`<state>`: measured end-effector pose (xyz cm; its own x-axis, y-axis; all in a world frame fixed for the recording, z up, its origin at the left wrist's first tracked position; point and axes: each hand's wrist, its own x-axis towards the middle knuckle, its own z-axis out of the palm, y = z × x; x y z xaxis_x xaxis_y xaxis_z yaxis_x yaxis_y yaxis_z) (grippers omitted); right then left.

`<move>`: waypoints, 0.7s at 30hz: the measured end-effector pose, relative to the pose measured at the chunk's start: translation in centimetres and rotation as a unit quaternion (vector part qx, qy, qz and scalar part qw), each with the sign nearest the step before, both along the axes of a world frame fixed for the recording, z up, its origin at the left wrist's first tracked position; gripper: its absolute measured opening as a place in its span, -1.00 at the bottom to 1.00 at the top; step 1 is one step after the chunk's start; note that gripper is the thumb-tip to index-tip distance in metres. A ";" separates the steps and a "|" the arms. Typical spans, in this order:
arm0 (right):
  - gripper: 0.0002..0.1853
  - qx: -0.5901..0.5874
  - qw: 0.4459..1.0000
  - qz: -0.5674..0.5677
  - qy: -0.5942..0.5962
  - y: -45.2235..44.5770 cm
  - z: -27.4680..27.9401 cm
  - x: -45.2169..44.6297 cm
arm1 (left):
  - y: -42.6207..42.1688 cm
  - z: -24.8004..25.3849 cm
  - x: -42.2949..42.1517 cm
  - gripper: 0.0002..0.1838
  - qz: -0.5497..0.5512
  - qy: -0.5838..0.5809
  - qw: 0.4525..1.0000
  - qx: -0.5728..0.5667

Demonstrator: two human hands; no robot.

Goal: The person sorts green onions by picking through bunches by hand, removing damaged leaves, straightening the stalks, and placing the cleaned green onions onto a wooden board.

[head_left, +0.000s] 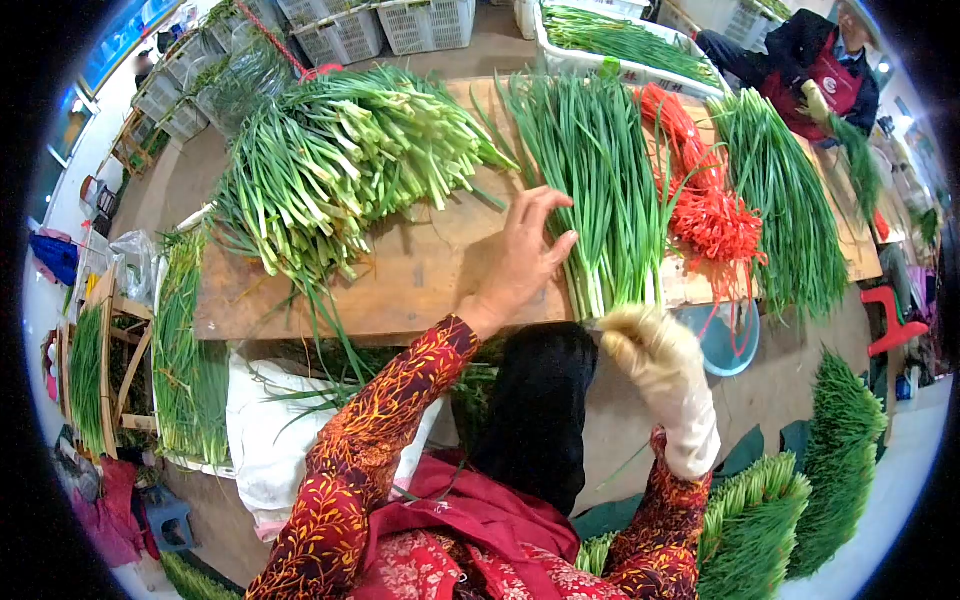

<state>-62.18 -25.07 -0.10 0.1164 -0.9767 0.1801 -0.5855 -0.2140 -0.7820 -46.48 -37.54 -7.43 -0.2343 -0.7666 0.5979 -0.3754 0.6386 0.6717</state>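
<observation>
A flat bundle of garlic chives [598,170] lies on the wooden table in front of me, pale stem ends toward me. Bare, with fingers apart and slightly curved, my left hand [522,248] is at the bundle's left side, thumb and fingertips by its edge. My right hand [648,355], in a pale glove, is just below the stem ends at the table's front edge. Its fingers are curled closed; whatever may be in them is hidden. Right of the bundle lies a heap of red plastic tying strips [715,222], some hanging over the edge.
A large loose pile of chives [345,165] covers the left of the wooden table [250,300]. More chives [780,190] lie at its right. A blue basin [728,345] is below the edge. Chive bundles [760,525] stand on the floor. A co-worker [820,70] holds chives at the far right.
</observation>
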 end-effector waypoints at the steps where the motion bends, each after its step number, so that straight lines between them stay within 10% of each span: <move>1: -0.76 0.004 0.997 -0.041 0.067 -0.7 0.7 0.0 | -0.2 0.1 -0.3 -0.59 0.001 0.001 1.000 0.003; 6: -0.74 -0.171 0.943 -0.005 0.285 -4.5 -3.0 -0.1 | -1.3 -1.3 -1.3 -0.54 -0.114 -0.162 0.980 -0.022; 21: -0.86 -0.161 0.917 0.019 0.365 -5.3 -3.4 -0.5 | -1.1 -1.5 -1.0 -0.61 -0.089 -0.270 0.957 -0.065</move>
